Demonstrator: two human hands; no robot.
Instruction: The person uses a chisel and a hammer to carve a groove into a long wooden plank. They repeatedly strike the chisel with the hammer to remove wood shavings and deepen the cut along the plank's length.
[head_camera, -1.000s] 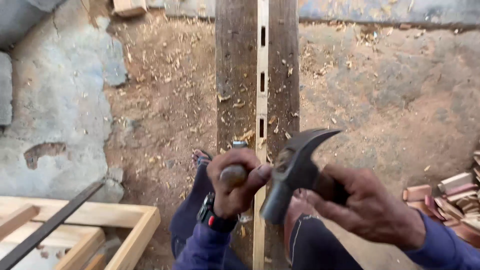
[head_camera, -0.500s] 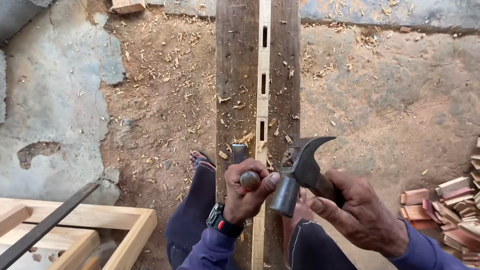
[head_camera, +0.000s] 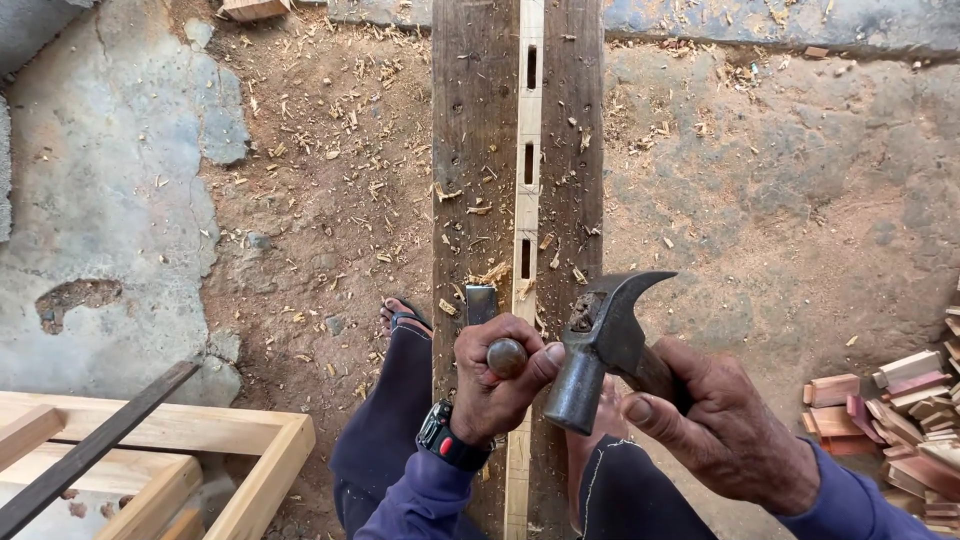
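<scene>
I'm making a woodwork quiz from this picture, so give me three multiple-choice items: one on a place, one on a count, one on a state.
1. Where does the pale strip lie?
A. along the middle of the dark plank
B. on the wooden frame
C. on the pile of red offcuts

2. How many finished slots show in the strip beyond the hands?
A. one
B. three
C. six

3. How is the hammer held?
A. lying on the ground
B. raised in the right hand beside the chisel
C. in the left hand

Answers: 1 A, the strip runs lengthwise between the plank's dark edges. 2 B, three dark slots follow one another up the strip. 3 B, the right hand grips its handle; the left holds the chisel.
</scene>
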